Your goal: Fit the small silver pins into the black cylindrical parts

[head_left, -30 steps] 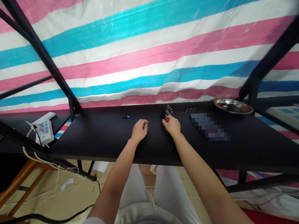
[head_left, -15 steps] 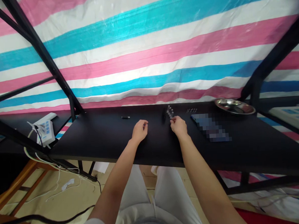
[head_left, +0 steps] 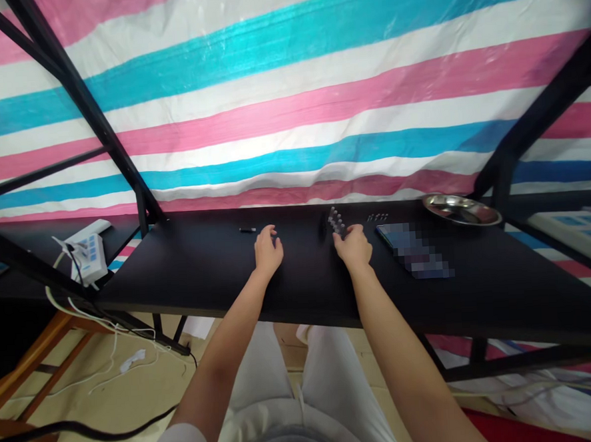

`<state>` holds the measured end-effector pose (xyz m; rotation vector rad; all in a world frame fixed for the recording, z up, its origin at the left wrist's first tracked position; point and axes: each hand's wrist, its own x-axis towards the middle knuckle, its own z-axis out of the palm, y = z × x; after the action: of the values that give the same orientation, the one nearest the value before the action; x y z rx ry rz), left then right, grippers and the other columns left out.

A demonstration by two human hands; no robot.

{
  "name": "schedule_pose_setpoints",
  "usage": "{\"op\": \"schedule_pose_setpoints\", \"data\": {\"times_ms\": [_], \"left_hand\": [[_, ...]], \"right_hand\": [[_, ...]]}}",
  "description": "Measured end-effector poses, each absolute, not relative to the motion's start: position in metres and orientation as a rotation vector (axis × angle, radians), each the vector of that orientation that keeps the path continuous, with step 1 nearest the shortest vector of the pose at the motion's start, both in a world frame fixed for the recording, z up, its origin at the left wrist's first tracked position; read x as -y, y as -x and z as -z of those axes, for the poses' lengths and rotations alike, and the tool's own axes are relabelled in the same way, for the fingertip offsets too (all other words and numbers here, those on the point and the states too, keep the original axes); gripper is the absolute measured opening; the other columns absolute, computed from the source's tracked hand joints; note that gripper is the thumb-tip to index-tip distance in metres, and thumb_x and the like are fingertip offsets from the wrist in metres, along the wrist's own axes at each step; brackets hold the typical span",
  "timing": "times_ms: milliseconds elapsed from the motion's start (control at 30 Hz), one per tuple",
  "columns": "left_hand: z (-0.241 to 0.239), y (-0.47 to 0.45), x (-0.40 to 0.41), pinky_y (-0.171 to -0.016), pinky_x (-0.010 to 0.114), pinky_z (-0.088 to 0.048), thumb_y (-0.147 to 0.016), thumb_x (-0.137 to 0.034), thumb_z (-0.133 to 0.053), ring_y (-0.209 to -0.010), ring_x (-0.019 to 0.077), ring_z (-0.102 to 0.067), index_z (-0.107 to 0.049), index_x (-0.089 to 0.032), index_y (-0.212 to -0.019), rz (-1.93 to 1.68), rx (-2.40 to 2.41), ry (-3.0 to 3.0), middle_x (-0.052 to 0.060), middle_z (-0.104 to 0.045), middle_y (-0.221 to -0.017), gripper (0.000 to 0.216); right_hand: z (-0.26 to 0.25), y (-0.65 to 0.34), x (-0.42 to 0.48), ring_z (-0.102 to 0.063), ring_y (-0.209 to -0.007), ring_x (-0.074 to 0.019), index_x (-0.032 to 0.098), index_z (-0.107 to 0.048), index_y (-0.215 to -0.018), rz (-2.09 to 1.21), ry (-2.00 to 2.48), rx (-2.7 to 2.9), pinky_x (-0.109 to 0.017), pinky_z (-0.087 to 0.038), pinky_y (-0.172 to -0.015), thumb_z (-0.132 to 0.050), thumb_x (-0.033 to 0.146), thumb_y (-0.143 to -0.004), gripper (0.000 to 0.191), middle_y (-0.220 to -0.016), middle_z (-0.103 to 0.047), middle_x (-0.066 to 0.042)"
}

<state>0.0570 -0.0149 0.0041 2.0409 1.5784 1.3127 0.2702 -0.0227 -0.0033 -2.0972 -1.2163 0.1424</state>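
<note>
My left hand is over the black table, its fingers loosely curled and apart, with nothing in it. Just beyond its fingertips lies a short black stick with a pale end, too small to name. My right hand is at the near side of a small clear rack-like piece with rows of pale round tops. Its thumb and fingers are apart; no held thing shows. A small dark upright object stands left of that piece. To its right are several tiny pale pieces in rows.
A blurred-out phone-like slab lies right of my right hand. Behind it, a shiny metal dish sits near the black table's back right. A white power strip with cables is at left. Black frame bars flank the table before a striped sheet.
My left hand has moved slightly left and away from me, toward the black stick. My right hand's thumb and fingers have spread apart beside the clear piece.
</note>
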Motion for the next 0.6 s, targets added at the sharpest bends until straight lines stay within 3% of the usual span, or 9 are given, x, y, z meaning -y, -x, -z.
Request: {"op": "schedule_pose_setpoints", "data": {"times_ms": [167, 367, 467, 600], "left_hand": [[-0.021, -0.020, -0.014, -0.087, 0.043, -0.040, -0.076, -0.010, -0.049, -0.103, 0.0253, -0.049, -0.044, -0.023, -0.113, -1.222, -1.924, -1.935, 0.009, -0.056, -0.110, 0.040], [-0.023, 0.031, -0.051, -0.090, 0.050, -0.034, -0.076, -0.014, -0.056, -0.115, 0.0319, -0.038, -0.036, -0.025, -0.128, -0.706, -2.044, -2.218, 0.013, -0.042, -0.127, 0.057], [-0.021, 0.041, -0.062, -0.091, 0.051, -0.032, -0.081, -0.019, -0.051, -0.116, 0.0308, -0.036, -0.040, -0.028, -0.127, -0.480, -2.010, -2.347, 0.011, -0.040, -0.130, 0.048], [-0.021, 0.041, -0.069, -0.091, 0.049, -0.030, -0.084, -0.019, -0.047, -0.115, 0.0291, -0.035, -0.056, -0.023, -0.106, -0.311, -1.954, -2.489, 0.010, -0.045, -0.124, 0.024]], "right_hand": [[-0.007, -0.262, 0.030, -0.054, -0.076, -0.0204, 0.018, -0.041, -0.096, -0.006, 1.781, 1.200, -0.035, -0.039, -0.076, -0.042, 0.032, -0.080, 0.022, -0.082, -0.055, -0.006], [-0.011, -0.244, 0.038, -0.051, -0.067, -0.0161, 0.020, -0.043, -0.088, 0.060, 1.474, 1.317, -0.029, -0.043, -0.068, -0.036, 0.033, -0.084, 0.016, -0.076, -0.052, -0.005], [-0.008, -0.239, 0.037, -0.050, -0.062, -0.0140, 0.020, -0.045, -0.086, 0.060, 1.363, 1.372, -0.027, -0.043, -0.061, -0.038, 0.034, -0.084, 0.015, -0.074, -0.052, -0.003], [-0.004, -0.238, 0.034, -0.050, -0.059, -0.0130, 0.020, -0.048, -0.087, 0.081, 1.264, 1.394, -0.027, -0.043, -0.058, -0.043, 0.033, -0.083, 0.015, -0.074, -0.054, -0.002]]}}
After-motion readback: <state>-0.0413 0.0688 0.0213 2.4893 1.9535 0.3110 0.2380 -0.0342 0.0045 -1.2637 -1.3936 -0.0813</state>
